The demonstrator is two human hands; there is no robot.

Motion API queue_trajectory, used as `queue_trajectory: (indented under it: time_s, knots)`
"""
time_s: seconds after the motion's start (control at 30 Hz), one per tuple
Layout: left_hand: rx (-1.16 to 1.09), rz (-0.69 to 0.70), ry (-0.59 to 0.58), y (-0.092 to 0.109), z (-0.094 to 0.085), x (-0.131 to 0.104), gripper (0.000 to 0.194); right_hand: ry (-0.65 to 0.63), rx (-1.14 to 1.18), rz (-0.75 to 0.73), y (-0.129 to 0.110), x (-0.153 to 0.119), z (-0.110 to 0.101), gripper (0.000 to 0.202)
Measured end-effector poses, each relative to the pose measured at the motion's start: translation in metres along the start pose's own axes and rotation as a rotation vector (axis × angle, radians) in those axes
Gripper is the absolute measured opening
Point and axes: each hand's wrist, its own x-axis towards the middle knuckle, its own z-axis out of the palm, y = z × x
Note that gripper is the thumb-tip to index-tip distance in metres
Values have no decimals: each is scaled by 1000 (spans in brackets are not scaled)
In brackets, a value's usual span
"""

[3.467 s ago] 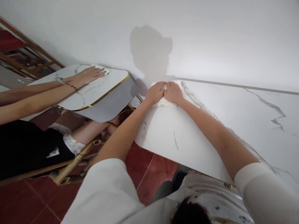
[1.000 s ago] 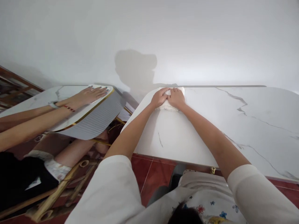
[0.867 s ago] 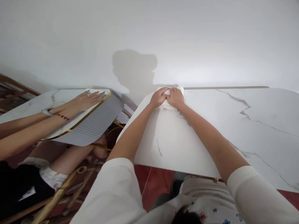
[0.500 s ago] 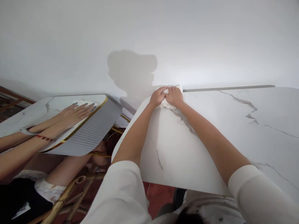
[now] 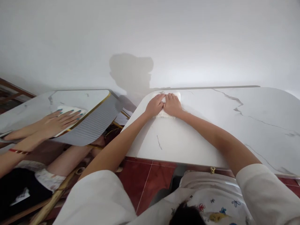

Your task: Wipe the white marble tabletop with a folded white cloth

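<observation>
A white cloth [image 5: 167,114] lies on the white marbled tabletop [image 5: 211,109], close to its far left corner. My left hand [image 5: 155,105] presses on the cloth's left part, fingers together and pointing away from me. Beside it, my right hand [image 5: 172,105] rests on the cloth with its fingers side by side, slightly bent over it. The two hands touch at the thumbs. Part of the cloth shows beyond the fingers and below the palms.
At the left, another person's hands [image 5: 63,120] lie on a white cloth [image 5: 81,110] on a second marbled table [image 5: 98,94] with a gold edge and ribbed side. A pale wall [image 5: 199,40] stands behind. Red floor tiles [image 5: 138,178] and a wooden chair [image 5: 52,203] show below.
Both my hands and the cloth have come nearer to me on the tabletop. The other person's hands and cloth have moved left and nearer. The camera view has shifted a little.
</observation>
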Motion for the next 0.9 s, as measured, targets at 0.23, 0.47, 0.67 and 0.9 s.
queue_trajectory:
  time_s: [0.23,0.47,0.67,0.9]
  knots:
    - [142,-6,-28,32,-20,-78,55,-3,-4,-92,-39,-67,-15,54]
    - [175,-21,-3,65,-26,-138,56,-74,27,-121,-61,-126,-41,57]
    - [156,-16,12,91,-22,-153,57,-62,23,-143,-54,-152,-50,58]
    - [114,-27,-7,90,-18,-123,58,-21,5,-111,-38,-137,-46,54]
